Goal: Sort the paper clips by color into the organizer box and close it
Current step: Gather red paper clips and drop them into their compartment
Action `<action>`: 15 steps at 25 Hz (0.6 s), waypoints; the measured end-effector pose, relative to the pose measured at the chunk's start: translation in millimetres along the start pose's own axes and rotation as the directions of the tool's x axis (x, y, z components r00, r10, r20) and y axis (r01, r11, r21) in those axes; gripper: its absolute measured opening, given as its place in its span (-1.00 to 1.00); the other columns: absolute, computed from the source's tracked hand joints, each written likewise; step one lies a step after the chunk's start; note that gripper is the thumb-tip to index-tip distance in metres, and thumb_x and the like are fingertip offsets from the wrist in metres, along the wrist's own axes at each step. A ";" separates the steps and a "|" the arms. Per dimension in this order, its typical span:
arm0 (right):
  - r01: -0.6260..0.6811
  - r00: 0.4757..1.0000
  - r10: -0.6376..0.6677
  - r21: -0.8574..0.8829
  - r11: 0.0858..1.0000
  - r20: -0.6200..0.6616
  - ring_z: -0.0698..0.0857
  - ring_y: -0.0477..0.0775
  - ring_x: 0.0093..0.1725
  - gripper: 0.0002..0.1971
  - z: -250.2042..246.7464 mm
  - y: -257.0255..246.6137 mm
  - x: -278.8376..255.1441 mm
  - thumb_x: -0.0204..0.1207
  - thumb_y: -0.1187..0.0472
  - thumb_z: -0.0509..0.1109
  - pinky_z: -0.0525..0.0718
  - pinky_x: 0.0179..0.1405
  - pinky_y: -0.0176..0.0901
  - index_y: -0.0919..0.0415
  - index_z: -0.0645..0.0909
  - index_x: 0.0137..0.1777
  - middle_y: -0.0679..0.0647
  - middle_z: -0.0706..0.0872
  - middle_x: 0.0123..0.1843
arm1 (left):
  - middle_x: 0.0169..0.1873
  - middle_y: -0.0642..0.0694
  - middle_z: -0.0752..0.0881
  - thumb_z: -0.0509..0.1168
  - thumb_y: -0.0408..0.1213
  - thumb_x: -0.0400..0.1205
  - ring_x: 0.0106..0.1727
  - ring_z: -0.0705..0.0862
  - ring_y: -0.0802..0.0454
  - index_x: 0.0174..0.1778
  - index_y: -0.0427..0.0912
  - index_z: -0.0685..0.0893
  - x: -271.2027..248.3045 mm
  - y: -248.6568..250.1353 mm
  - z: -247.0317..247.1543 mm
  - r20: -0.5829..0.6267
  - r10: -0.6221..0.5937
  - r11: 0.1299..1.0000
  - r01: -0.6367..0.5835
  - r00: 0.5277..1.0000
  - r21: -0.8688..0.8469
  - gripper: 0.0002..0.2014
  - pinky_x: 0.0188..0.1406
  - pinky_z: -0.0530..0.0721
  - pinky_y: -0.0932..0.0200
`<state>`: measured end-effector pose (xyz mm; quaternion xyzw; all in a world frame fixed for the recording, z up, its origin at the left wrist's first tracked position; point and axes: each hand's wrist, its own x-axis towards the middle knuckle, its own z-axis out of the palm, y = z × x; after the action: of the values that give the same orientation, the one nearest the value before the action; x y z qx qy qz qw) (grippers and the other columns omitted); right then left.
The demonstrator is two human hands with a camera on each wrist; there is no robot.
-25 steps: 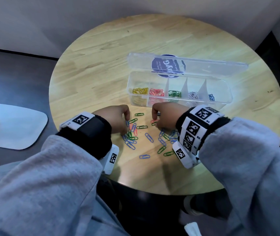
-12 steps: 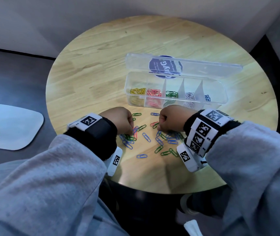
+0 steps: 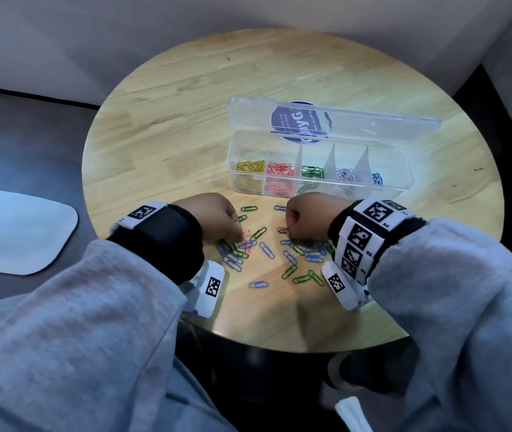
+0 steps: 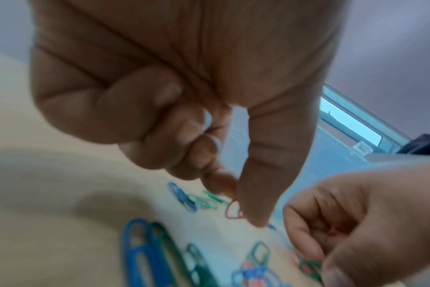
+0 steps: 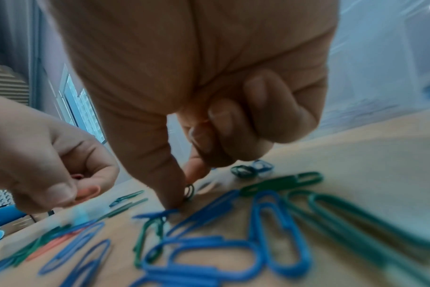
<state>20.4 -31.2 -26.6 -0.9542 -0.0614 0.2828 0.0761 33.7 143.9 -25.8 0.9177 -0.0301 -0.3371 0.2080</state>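
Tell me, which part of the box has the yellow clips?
The compartment at the left end of the organizer box holds the yellow clips. Its neighbours hold pink, green, white and blue clips.

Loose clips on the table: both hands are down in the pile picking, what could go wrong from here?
Blue, green and red loose clips overlap, so the left hand or right hand may lift a tangled wrong colour. A blue clip lies toward the near part of the table and could be swept off. The organizer box stands close; a wrist might knock it.
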 end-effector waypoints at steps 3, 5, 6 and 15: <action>-0.008 0.999 0.007 0.027 1.000 0.044 0.57 0.05 -0.15 -0.98 1.3 2.6 -2.6 0.42 0.24 0.38 0.44 -0.39 -0.27 0.15 0.59 -0.19 0.04 0.64 -0.20 | -0.50 -0.05 0.56 0.46 -0.23 0.42 -0.48 0.41 0.01 -0.44 -0.10 0.61 -0.1 -0.4 -7.1 0.010 -0.006 0.987 0.008 1.000 -0.159 -0.82 -0.36 0.37 0.25; -0.013 0.998 0.010 0.040 0.999 0.066 0.57 0.04 -0.19 -0.97 2.4 3.5 -4.1 0.41 0.23 0.40 0.40 -0.44 -0.31 0.13 0.59 -0.22 0.00 0.61 -0.28 | -0.45 -0.11 0.59 0.44 -0.32 0.42 -0.44 0.42 -0.04 -0.48 -0.11 0.57 -0.1 -0.9 -8.9 0.024 0.004 0.970 0.002 1.000 -0.245 -0.80 -0.34 0.39 0.22; -0.009 0.997 0.006 0.044 0.999 0.075 0.57 0.03 -0.21 -0.97 2.5 3.7 -4.9 0.41 0.23 0.41 0.40 -0.45 -0.32 0.13 0.60 -0.22 -0.01 0.60 -0.31 | -0.44 -0.14 0.60 0.42 -0.36 0.43 -0.44 0.41 -0.04 -0.49 -0.13 0.55 -0.8 -0.6 -8.9 0.028 0.017 0.959 -0.008 0.999 -0.284 -0.78 -0.35 0.39 0.21; -0.048 0.998 0.033 0.336 0.940 0.051 0.50 -0.02 -0.41 -0.73 0.8 20.3 -13.0 0.30 0.18 0.52 0.49 -0.24 -0.14 0.08 0.45 -0.45 -0.04 0.55 -0.45 | -0.46 -0.09 0.49 0.18 -0.42 0.58 -0.54 0.43 0.06 -0.23 -0.24 0.59 0.0 9.9 -3.2 0.141 -0.124 0.897 0.172 0.982 -0.408 -0.88 -0.76 0.24 0.48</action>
<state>10.6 -53.1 -24.0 -0.9215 0.0060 0.3121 0.2311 36.5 136.0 -19.6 0.8312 0.1012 -0.4010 0.3717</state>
